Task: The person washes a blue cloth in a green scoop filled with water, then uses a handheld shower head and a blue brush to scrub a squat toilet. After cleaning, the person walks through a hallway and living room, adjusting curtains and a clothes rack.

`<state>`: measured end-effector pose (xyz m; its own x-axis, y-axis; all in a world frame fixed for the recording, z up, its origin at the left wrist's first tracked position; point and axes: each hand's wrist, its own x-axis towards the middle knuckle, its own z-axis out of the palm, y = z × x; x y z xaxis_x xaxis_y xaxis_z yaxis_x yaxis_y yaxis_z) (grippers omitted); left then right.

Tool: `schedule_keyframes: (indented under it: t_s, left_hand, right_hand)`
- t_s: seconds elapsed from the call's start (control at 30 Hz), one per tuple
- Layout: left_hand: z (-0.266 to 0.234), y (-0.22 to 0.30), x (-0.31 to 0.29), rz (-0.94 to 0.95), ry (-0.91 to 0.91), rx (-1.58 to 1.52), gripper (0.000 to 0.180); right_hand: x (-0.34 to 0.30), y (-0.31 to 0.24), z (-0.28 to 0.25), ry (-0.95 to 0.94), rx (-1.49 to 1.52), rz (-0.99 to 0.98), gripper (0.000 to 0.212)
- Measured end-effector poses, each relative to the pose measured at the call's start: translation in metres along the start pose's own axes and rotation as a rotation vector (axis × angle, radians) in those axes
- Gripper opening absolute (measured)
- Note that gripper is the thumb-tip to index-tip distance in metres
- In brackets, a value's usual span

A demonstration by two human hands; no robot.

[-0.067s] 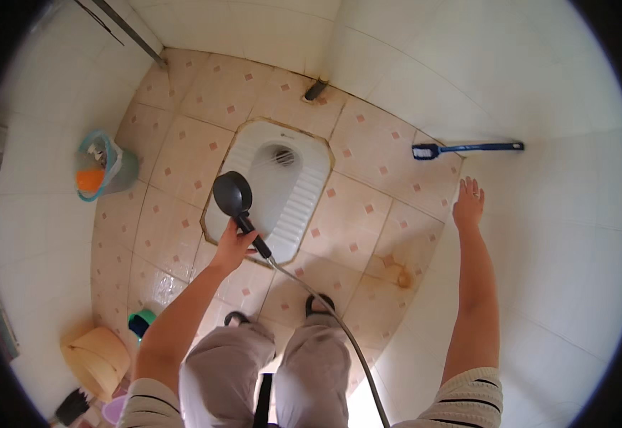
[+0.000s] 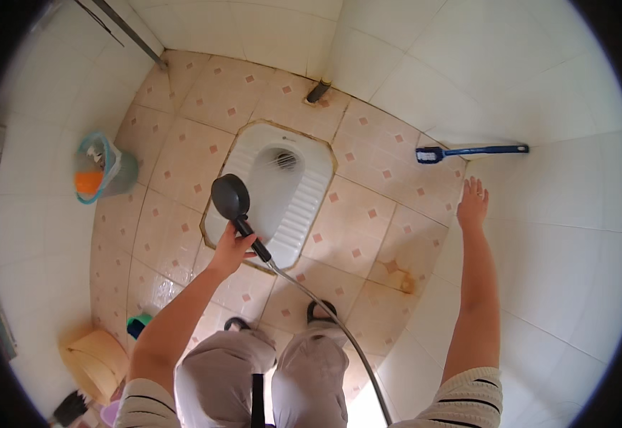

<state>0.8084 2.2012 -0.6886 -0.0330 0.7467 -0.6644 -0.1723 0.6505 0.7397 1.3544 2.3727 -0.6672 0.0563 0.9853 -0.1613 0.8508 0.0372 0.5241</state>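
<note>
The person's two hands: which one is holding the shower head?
The left hand, gripping the black shower head by its handle; the right hand is open, apart from it, near the blue scrub brush.

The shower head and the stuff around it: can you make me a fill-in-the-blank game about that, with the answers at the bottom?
1. The person's ____ hand grips the black shower head.
2. In the picture, the blue brush is to the ____ of the squat toilet.
3. The person's other hand, just below the brush in the picture, holds ____.
4. The number of dark shoes that show is ____.

Missing words: left; right; nothing; two.
</note>
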Motion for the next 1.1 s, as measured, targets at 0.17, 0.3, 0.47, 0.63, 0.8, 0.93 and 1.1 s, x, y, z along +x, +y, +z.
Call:
schedule_keyframes:
  t_s: [0.17,0.3,0.47,0.63,0.8,0.93,1.1]
  left_hand:
    - [-0.028,-0.026,0.049,0.049,-0.092,0.006,0.035]
    - [-0.038,-0.039,0.073,0.074,-0.092,0.084,0.029]
    - [-0.036,-0.051,0.093,0.030,-0.098,0.055,0.027]
    - [-0.040,-0.051,0.081,-0.003,-0.063,-0.034,0.026]
    - [-0.047,-0.051,0.084,0.027,-0.115,0.039,0.034]
    - [-0.066,-0.060,0.064,0.037,-0.087,0.029,0.033]
    - [-0.063,-0.072,0.069,0.057,-0.089,-0.047,0.034]
  right_hand:
    - [0.067,-0.002,0.086,0.142,-0.054,0.150,0.069]
    - [0.114,-0.002,0.112,0.235,-0.151,0.132,0.083]
    - [0.134,0.009,0.120,0.180,-0.217,0.110,0.095]
    - [0.133,-0.012,0.092,0.097,-0.239,0.119,0.064]
    - [0.143,0.043,0.182,0.377,-0.473,-0.094,0.031]
    - [0.115,-0.003,0.148,-0.073,-0.207,-0.461,0.022]
    - [0.049,-0.115,0.114,0.054,0.201,-0.533,0.029]
